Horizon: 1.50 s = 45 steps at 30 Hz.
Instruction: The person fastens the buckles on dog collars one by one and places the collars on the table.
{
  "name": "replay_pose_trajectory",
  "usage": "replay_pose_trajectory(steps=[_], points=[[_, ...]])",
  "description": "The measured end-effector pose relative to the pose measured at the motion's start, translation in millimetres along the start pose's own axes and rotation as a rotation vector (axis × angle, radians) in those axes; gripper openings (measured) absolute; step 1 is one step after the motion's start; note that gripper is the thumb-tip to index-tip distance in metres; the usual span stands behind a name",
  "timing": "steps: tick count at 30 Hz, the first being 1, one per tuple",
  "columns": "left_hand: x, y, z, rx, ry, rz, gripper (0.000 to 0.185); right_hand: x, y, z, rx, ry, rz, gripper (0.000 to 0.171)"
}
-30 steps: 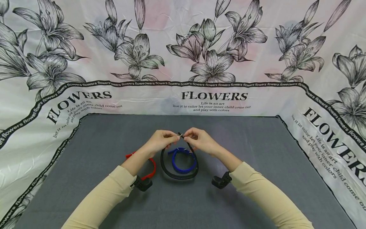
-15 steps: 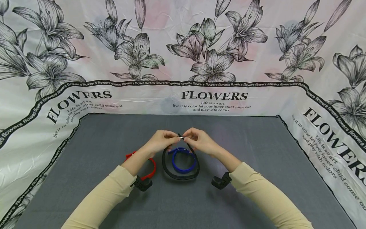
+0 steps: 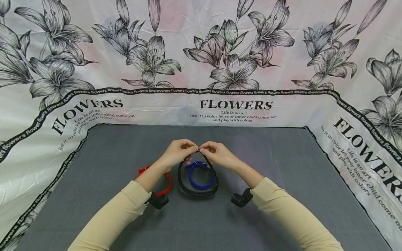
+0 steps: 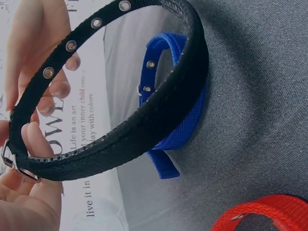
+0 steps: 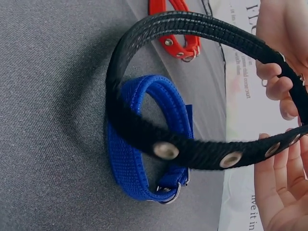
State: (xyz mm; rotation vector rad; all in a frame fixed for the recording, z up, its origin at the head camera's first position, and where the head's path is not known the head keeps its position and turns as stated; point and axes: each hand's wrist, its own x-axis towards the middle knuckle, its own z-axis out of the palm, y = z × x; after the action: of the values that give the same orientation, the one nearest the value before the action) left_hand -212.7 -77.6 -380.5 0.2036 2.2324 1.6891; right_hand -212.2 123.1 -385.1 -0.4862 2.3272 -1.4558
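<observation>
A black collar is held up as a loop between both hands. At its far side, my left hand pinches it at the metal buckle, seen in the left wrist view. My right hand pinches the strap end, with fingertips almost touching the left ones. Metal eyelets line that strap in the right wrist view. Fingers hide the strap tip, so how far it passes through the buckle cannot be told. Beneath the loop, a blue collar lies on the table, closed into a ring.
Partly behind the left forearm lies a red collar, also looped. Grey cloth covers the table. A white curtain with printed flowers stands along the back and sides. Each wrist wears a black camera.
Both hands have drawn slightly closer together, the left rising a little. The strap tip that poked up between them is now hidden. The black loop has swayed slightly; blue and red collars stay put.
</observation>
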Motion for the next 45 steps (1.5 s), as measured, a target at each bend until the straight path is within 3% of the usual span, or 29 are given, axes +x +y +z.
replay_pose_trajectory(steps=[5, 14, 25, 37, 45], points=[[-0.6, 1.1, 1.1, -0.025, 0.009, -0.010, 0.019, 1.4, -1.0, 0.8, 0.009, -0.024, 0.019, 0.030], [0.7, 1.2, -0.9, -0.158, 0.076, -0.010, 0.020, 1.4, -0.2, 0.6, -0.001, -0.033, 0.053, 0.031], [1.6, -0.5, 2.9, -0.199, 0.057, -0.022, 0.025, 2.4, 2.0, 0.0, 0.047, 0.000, 0.033, 0.031], [0.1, -1.1, 8.3, -0.127, 0.008, 0.024, 0.024, 2.0, 0.8, 0.0, 0.011, 0.002, 0.030, 0.031], [-1.2, -4.5, 6.5, -0.084, 0.024, 0.006, 0.027, 2.5, -0.3, -0.3, 0.152, 0.040, 0.044, 0.027]])
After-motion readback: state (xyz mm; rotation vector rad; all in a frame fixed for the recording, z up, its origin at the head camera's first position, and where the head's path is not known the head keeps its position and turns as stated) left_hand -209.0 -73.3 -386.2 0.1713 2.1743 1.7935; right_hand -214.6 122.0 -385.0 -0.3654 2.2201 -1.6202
